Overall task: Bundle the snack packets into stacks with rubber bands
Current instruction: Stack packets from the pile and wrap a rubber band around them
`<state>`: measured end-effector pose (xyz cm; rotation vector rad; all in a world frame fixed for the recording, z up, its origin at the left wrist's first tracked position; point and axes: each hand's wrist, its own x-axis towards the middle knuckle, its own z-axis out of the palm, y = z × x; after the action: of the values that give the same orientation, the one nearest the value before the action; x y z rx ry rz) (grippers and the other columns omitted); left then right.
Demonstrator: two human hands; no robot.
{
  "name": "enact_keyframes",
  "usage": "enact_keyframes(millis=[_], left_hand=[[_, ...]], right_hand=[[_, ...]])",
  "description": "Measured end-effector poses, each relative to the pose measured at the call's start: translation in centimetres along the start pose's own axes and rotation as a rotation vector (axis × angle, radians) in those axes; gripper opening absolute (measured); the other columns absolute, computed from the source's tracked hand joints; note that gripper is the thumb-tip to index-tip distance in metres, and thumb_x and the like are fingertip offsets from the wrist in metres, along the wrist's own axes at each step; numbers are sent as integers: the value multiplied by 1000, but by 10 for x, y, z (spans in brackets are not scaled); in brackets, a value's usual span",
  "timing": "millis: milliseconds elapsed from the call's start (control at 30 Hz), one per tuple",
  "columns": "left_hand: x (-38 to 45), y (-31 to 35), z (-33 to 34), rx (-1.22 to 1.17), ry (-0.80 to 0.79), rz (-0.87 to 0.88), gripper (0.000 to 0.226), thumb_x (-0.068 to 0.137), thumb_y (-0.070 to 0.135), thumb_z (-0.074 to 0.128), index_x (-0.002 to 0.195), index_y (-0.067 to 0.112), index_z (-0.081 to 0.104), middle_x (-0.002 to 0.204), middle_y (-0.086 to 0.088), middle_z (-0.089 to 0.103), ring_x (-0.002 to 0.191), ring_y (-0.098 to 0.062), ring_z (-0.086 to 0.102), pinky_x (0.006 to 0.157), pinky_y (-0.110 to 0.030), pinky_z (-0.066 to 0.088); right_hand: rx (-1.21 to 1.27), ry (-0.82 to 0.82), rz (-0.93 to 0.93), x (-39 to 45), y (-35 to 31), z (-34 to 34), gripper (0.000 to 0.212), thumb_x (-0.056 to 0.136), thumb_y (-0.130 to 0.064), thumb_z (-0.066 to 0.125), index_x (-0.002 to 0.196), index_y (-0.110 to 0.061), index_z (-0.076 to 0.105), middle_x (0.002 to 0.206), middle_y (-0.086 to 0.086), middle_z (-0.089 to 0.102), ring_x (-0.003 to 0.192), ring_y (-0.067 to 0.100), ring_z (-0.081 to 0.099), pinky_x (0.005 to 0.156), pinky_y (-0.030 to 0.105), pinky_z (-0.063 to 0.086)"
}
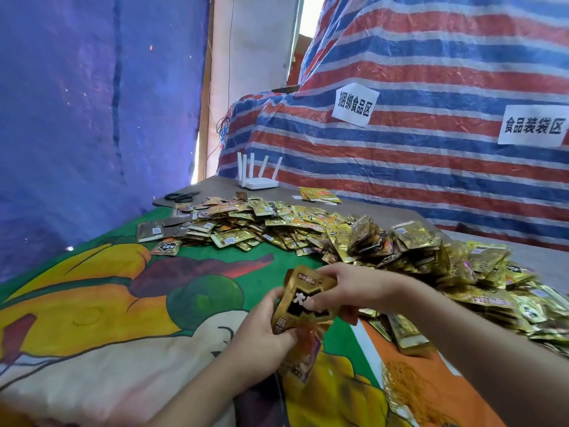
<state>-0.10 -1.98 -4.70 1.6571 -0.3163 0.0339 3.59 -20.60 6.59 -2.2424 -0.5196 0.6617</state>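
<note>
A small stack of snack packets (303, 298) is held up just above the desk (397, 211), near its front edge; the step in hand is judged to be the gathering and squaring of one stack, before any band is put round it. The left hand (264, 329) is curled round the stack's lower left side; the right hand (345, 291) is closed over its upper right edge, with the fingers laid across the front of the top packet; both hands are thus occupied with the same stack. No rubber band can be made out on the stack; a tangle of what are probably rubber bands (406, 386) is seen on the cloth just below the right forearm. The next move is judged to call for the stack being kept pinched in one hand while a band is fetched and stretched over it by the other; slippage of the glossy packets is to be guarded against.

The rest of the packets are heaped in a loose pile (338, 232) across the middle and right of the desk, well beyond the hands. The near part of the desk is covered by a bright printed cloth (123, 303); scissors (182, 196) and a white router (258, 180) are set at the far edge. The space is enclosed by a blue tarpaulin (92, 118) on the left and a striped tarpaulin (431, 72) behind, on which two paper signs (354, 104) are stuck.
</note>
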Motion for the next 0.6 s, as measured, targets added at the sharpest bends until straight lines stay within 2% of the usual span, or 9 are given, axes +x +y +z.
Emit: enact_keyframes(millis=[67, 167, 233, 333, 433, 500, 600], left_hand=[[2, -3, -6, -119, 51, -97, 39, 85, 14, 75, 117, 27, 57, 99, 3, 76, 93, -17, 72, 86, -43, 57], [8, -4, -13, -311, 86, -178, 38, 86, 2, 69, 121, 12, 54, 99, -10, 75, 89, -26, 73, 71, -38, 58], [10, -5, -12, -356, 113, -205, 40, 86, 0, 69, 120, 10, 52, 101, -14, 75, 89, -31, 73, 69, -39, 59], [12, -12, -10, -358, 138, -219, 36, 86, 2, 69, 118, 10, 53, 100, -12, 75, 89, -30, 73, 69, -39, 60], [13, -16, -13, -345, 106, -216, 44, 81, 12, 74, 120, 9, 54, 101, -11, 75, 91, -29, 73, 73, -41, 59], [11, -17, -14, -358, 74, -205, 53, 74, 19, 75, 120, 8, 53, 102, -12, 75, 92, -31, 73, 75, -42, 58], [8, -16, -12, -213, 25, -146, 50, 76, 25, 78, 119, 18, 54, 102, -5, 76, 93, -25, 73, 80, -43, 58]], right_hand=[[225, 60, -91, -3, 18, 15, 42, 83, -27, 79, 115, -9, 59, 82, 6, 59, 56, 13, 45, 47, 23, 40], [433, 252, -75, 0, 40, 42, 44, 82, -30, 77, 118, -12, 58, 86, -1, 69, 54, 10, 50, 50, 26, 45], [351, 413, -59, 7, 49, 64, 37, 86, -29, 77, 115, -18, 57, 95, 5, 69, 55, 8, 54, 49, 26, 45], [244, 668, -139, 15, 55, 96, 39, 89, -27, 74, 119, -28, 50, 80, 1, 65, 59, 3, 57, 53, 22, 45], [202, 753, -295, 13, 59, 112, 49, 89, -20, 71, 125, -39, 43, 80, -3, 63, 69, 12, 64, 61, 24, 51], [159, 795, -371, 11, 57, 109, 49, 90, -12, 69, 122, -41, 46, 82, -7, 63, 74, 11, 62, 65, 19, 49], [279, 907, -341, 12, 54, 98, 39, 91, -6, 69, 112, -35, 54, 86, -10, 64, 79, 7, 61, 70, 22, 50]])
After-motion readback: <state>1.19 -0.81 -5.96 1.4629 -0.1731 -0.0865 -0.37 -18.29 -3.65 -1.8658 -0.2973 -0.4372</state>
